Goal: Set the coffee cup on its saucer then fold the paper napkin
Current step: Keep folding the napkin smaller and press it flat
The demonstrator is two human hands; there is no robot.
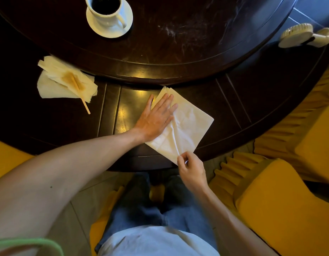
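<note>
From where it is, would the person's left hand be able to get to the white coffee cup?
Probably yes: the left hand lies flat on the cream paper napkin, and only bare dark wooden table separates it from the white coffee cup.

The dark wooden desk (234,108) is round, with a raised round centre part (178,34). On the centre part stands a white saucer (97,26). On the outer ring lie a flat paper napkin (186,126), a crumpled stained napkin (54,84) and, at the far right edge, a pale brush (296,36).
</note>
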